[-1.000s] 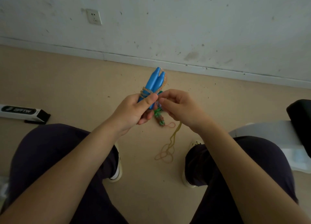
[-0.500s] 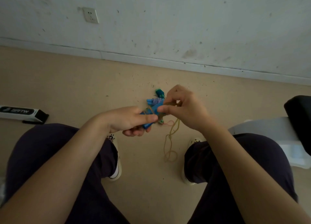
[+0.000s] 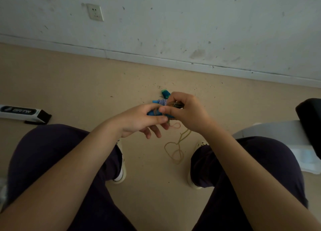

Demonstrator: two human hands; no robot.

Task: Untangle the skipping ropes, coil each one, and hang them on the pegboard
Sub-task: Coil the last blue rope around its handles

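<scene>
Between my knees I hold a small bundle of skipping ropes. My left hand (image 3: 139, 119) grips the blue handles (image 3: 151, 113) from the left, thumb on top. My right hand (image 3: 186, 112) pinches the tan cord wrapped round the bundle. A blue-and-white braided rope (image 3: 162, 102) and a green handle end (image 3: 165, 93) stick out behind my fingers. A loose tan rope (image 3: 175, 150) hangs down from the bundle in small loops above the floor. Most of the bundle is hidden by my hands. No pegboard is in view.
I sit facing a white wall with a socket (image 3: 95, 12). A long white box with a black end (image 3: 22, 113) lies on the beige floor at left. A white plastic thing (image 3: 281, 135) and a black object (image 3: 311, 119) stand at right. My shoes (image 3: 120, 170) rest on the floor.
The blue handles have tipped from pointing up at the wall to lying nearly flat in my left hand. My right hand has moved over the bundle's top.
</scene>
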